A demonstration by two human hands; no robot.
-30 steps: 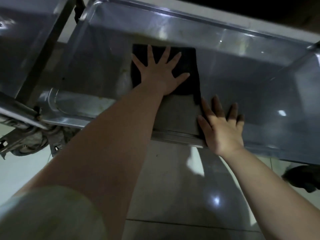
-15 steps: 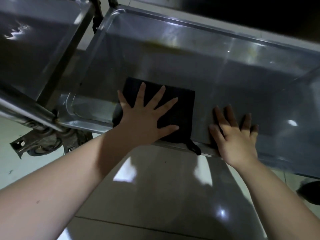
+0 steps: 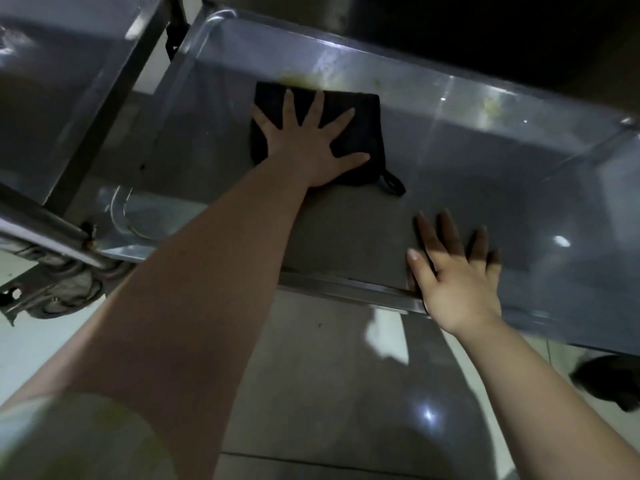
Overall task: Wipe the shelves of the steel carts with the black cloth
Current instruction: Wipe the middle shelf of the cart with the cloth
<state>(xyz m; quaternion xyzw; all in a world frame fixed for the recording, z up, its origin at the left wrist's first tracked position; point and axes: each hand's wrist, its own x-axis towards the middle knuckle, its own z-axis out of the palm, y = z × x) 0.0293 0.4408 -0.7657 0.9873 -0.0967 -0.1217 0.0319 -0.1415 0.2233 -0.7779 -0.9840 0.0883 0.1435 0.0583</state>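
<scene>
A folded black cloth (image 3: 363, 112) with a small hanging loop lies flat on the steel cart shelf (image 3: 485, 174), close to the shelf's far wall. My left hand (image 3: 308, 140) presses down on the cloth with its fingers spread straight. My right hand (image 3: 457, 271) rests flat on the shelf's near edge, fingers straight, apart from the cloth. A yellowish smear (image 3: 298, 79) shows on the far wall just above the cloth.
A second steel cart shelf (image 3: 52, 98) stands to the left, with an upright post (image 3: 104, 109) between the two. A caster wheel (image 3: 59, 289) sits under the left corner. Glossy floor tiles (image 3: 346, 393) lie below; a dark object (image 3: 613, 382) sits at lower right.
My left hand has pushed the cloth away from the shelf's near edge toward the far wall, after pulling it near. My right hand stays on the near edge.
</scene>
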